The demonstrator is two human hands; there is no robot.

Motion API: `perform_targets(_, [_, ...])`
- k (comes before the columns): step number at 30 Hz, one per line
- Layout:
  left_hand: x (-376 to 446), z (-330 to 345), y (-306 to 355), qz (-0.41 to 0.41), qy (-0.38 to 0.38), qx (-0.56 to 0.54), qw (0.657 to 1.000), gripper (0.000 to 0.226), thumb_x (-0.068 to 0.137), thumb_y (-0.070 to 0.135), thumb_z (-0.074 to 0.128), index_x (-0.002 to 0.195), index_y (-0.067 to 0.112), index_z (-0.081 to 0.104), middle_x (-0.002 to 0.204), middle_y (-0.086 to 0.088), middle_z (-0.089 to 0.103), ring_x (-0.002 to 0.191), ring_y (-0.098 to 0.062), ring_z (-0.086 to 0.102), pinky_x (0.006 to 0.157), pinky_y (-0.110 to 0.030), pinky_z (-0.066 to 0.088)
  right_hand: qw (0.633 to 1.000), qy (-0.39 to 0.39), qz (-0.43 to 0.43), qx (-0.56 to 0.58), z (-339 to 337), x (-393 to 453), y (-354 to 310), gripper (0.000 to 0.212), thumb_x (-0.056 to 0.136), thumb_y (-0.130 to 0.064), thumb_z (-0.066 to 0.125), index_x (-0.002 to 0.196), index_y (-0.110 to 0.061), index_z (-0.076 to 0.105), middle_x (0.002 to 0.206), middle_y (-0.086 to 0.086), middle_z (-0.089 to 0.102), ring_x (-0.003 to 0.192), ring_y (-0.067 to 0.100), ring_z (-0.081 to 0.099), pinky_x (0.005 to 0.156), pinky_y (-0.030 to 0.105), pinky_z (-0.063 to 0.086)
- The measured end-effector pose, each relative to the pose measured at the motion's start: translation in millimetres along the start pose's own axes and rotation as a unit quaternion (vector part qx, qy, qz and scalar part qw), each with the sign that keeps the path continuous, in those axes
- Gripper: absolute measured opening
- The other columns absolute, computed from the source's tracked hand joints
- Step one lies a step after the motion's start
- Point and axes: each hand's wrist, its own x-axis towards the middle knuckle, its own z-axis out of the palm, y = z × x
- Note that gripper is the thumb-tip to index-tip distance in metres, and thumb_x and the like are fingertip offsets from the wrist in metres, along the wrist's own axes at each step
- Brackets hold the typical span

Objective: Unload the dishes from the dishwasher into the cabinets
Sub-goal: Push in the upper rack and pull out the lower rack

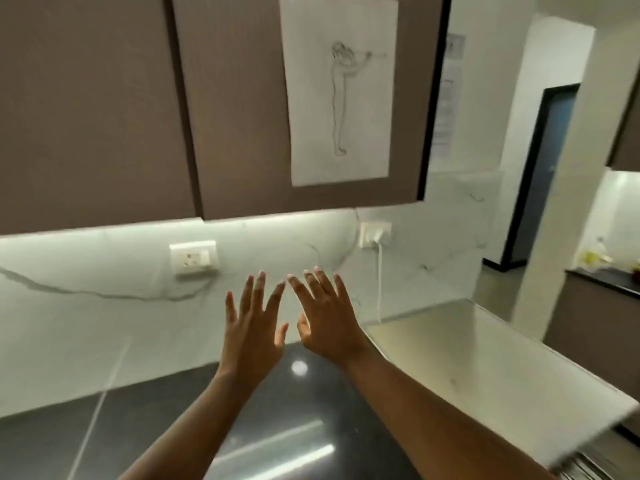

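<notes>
Nearest to us, the dark glossy tabletop [173,427] runs under both forearms, and at the lower right edge a sliver of what may be the dishwasher rack [585,467] peeks in, too blurred to make out any dishes. Up come the hands: left hand [254,327] and right hand [325,317] both spread flat, fingers splayed, nothing in either, thumbs nearly meeting. Beyond them the marble backsplash [104,306] with a wall socket [193,257], then the brown cabinet door [242,109] overhead, closed, a pencil sketch [341,88] taped to it. Here's the risk: that door has no visible handle, so a pull from its lower edge could slip, or swing it toward the head, and the sketch could be torn.
</notes>
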Motion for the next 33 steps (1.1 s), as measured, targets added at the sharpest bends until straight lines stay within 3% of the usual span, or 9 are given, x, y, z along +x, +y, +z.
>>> perform_targets(3, [-41.3,19.0,31.1,0.003,-0.059,-0.036,0.998,0.076,0.083,0.043,0.069,0.148,0.019,0.038,0.156,-0.017,0.033,0.146,-0.037,0.027,0.112,-0.063,0.028,0.997,-0.052,0.056,0.014,-0.5,-70.8,11.8,0.071,0.079,-0.029,0.062,0.147,-0.019,0.041,0.143,0.012,0.051,0.136,0.032,0.044,0.106,0.048,0.043])
perform_targets(6, [-86.0,30.6,73.2,0.013,-0.117,-0.09,0.989,0.07,0.087,0.045,0.063,0.147,0.019,0.039,0.154,-0.013,0.036,0.147,-0.034,0.024,0.116,-0.058,0.025,0.993,-0.078,0.09,0.009,1.5,-153.5,29.4,0.065,0.079,-0.035,0.066,0.14,-0.016,0.053,0.131,0.009,0.06,0.123,0.029,0.055,0.097,0.042,0.051])
perform_targets(10, [-147.0,41.2,132.0,0.025,-0.19,-0.13,0.973,0.069,0.089,0.047,0.059,0.15,0.024,0.035,0.157,-0.007,0.033,0.149,-0.029,0.02,0.117,-0.054,0.024,0.978,-0.133,0.163,0.01,-12.5,-254.4,51.9,0.062,0.081,-0.039,0.06,0.139,-0.017,0.054,0.127,0.005,0.062,0.118,0.026,0.057,0.092,0.042,0.053])
perform_targets(15, [-212.8,40.1,221.2,0.099,-0.271,-0.143,0.947,0.07,0.095,0.048,0.05,0.154,0.025,0.021,0.161,-0.008,0.022,0.151,-0.027,0.011,0.119,-0.049,0.021,0.946,-0.205,0.249,-0.002,-62.8,-375.5,99.9,0.058,0.086,-0.036,0.058,0.141,-0.021,0.05,0.132,0.004,0.059,0.123,0.027,0.052,0.094,0.044,0.051])
perform_targets(21, [-264.9,20.6,357.7,0.151,-0.324,-0.154,0.921,0.071,0.096,0.051,0.045,0.156,0.025,0.015,0.163,-0.007,0.015,0.152,-0.026,0.007,0.121,-0.049,0.017,0.918,-0.216,0.331,-0.022,-143.4,-509.3,142.9,0.057,0.091,-0.036,0.056,0.145,-0.023,0.044,0.139,0.002,0.054,0.129,0.023,0.047,0.102,0.039,0.047])
perform_targets(26, [-319.5,-1.6,490.9,0.205,-0.365,-0.179,0.89,0.072,0.097,0.051,0.046,0.155,0.025,0.013,0.163,-0.008,0.014,0.152,-0.028,0.005,0.121,-0.052,0.016,0.896,-0.226,0.38,-0.05,-219.5,-636.1,168.2,0.056,0.088,-0.035,0.062,0.14,-0.021,0.049,0.133,0.003,0.06,0.122,0.025,0.054,0.095,0.041,0.051])
perform_targets(33, [-373.9,-6.4,602.9,0.247,-0.406,-0.165,0.864,0.075,0.095,0.058,0.041,0.154,0.021,0.013,0.163,-0.01,0.015,0.151,-0.03,0.01,0.12,-0.054,0.016,0.868,-0.268,0.413,-0.064,-281.5,-735.4,199.8,0.06,0.09,-0.026,0.061,0.146,-0.02,0.043,0.143,0.005,0.052,0.131,0.026,0.049,0.101,0.04,0.048])
